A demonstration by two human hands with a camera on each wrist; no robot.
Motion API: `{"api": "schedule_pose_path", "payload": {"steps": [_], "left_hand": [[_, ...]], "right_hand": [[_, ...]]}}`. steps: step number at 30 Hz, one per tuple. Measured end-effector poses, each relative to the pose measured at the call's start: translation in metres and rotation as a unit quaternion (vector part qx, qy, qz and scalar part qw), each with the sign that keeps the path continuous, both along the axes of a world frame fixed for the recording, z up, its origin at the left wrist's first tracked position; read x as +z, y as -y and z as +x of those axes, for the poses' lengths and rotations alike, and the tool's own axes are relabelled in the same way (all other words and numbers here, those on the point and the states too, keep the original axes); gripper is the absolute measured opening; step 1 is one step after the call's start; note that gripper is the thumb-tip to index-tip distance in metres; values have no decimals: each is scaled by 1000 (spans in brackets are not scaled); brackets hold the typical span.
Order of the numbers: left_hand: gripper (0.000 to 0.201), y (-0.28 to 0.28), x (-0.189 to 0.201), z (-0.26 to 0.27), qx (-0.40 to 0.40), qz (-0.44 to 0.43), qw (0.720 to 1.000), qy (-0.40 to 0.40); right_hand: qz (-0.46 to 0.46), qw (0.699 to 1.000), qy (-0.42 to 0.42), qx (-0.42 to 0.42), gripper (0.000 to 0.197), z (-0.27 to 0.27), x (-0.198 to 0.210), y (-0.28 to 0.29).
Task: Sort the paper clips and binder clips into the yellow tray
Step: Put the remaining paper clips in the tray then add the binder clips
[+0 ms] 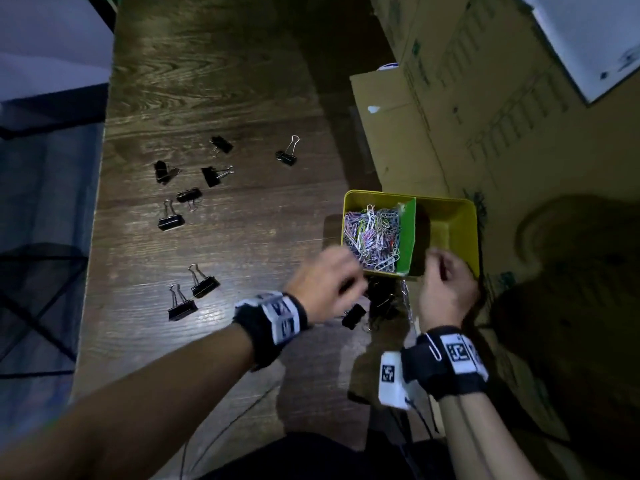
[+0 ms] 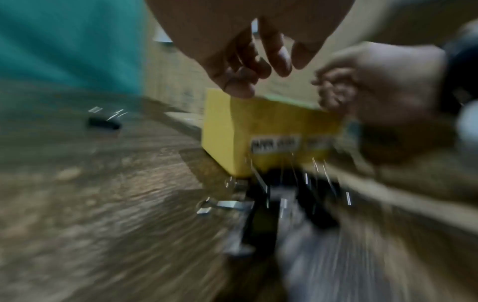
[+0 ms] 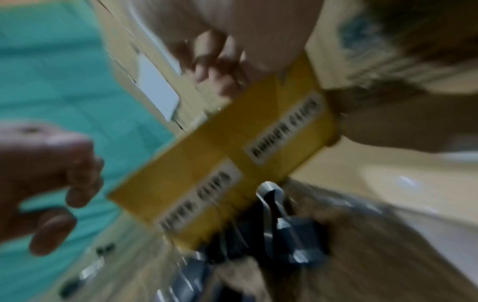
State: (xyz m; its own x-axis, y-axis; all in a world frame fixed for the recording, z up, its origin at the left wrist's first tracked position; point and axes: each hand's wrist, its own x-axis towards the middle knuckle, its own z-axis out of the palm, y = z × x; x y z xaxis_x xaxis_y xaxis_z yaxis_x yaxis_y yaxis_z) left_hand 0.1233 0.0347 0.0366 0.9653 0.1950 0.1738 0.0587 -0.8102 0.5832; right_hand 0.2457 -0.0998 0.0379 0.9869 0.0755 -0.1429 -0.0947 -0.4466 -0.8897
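Binder clips lie scattered across the left of the table, unsorted. The left hand and right hand hover curled by the yellow tray; whether either grip holds anything I cannot tell. Paper clips fill its left compartment; the right looks empty.

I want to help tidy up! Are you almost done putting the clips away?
About halfway. The paper clips already fill the left side of the yellow tray. Its right side looks empty. Both hands hover by the tray; blur hides whether they hold anything. The black binder clips still lie scattered on the table.
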Motion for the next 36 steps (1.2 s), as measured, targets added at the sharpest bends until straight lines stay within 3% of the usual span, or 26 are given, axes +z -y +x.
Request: {"api": "schedule_pose_path", "payload": {"steps": [3,5,7,9,11,15,18,20,23,26,28,33,36], "left_hand": [[16,27,-29,-12,-226,120,964,-66],[34,40,-38,-5,-267,136,950,-90],[59,45,-37,7,-240,165,946,-145],[69,45,-41,14,-218,184,936,-207],[68,45,-48,15,-212,213,924,-236],[62,33,-58,-5,-191,211,920,-271],[55,11,-61,-32,-150,209,926,-277],[53,-4,-63,-51,-124,207,932,-272],[66,-26,-68,-79,-83,199,947,-238],[77,-48,-64,-104,-51,193,953,-229],[84,-62,-61,-126,1,195,950,-244],[106,-88,-65,-193,234,101,914,-315],[96,-91,-75,-206,234,71,898,-366]], "right_hand": [[-17,985,166,-36,31,-8,-14,4],[13,972,235,-5,28,-12,-11,-3],[37,963,264,44,23,-14,-9,-5],[53,964,250,73,22,-12,-11,-3],[62,970,209,111,22,-13,-11,-1],[-3,927,251,280,32,-25,-16,9],[-65,912,187,358,33,-40,-32,9],[-102,896,133,412,22,-52,-50,6],[-107,872,62,473,15,-71,-68,-9],[-97,850,33,517,30,-87,-67,-33],[-115,824,10,555,51,-96,-64,-48],[-233,786,59,570,111,-108,-68,-68],[-267,767,63,580,121,-106,-69,-84]]}}
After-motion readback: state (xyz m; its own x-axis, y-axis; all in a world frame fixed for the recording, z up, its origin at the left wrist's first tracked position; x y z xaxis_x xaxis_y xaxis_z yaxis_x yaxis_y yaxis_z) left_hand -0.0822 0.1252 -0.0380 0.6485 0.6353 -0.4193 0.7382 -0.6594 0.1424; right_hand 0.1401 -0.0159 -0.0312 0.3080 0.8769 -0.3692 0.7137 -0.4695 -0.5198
